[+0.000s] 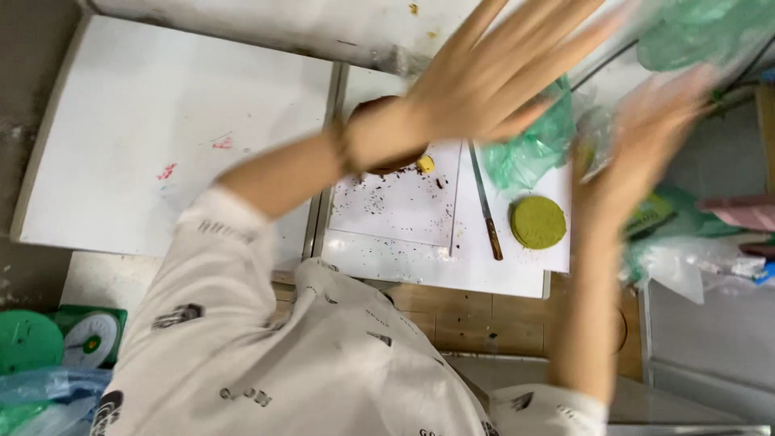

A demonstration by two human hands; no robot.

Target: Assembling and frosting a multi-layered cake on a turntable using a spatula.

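Observation:
My left hand [492, 73] is raised over the white work surface [404, 258], palm flat and fingers spread, holding nothing; a band sits on its wrist. Partly hidden beneath the wrist is a dark brown round lump [395, 165], with a small yellow piece [425, 164] beside it. My right hand [646, 137] is blurred by motion at the right, close to a crumpled green plastic bag [533, 145] and clear plastic; its grip is unreadable. A flat green disc [538, 222] and a wooden-handled knife [485, 206] lie on the white sheet between my arms.
A large white board [161, 137] lies at the left. A green weighing scale [90, 339] and a green lid [28, 341] sit at the lower left. Plastic bags and a pink item [747, 211] crowd the right side. Bare wooden tabletop [484, 315] shows near my body.

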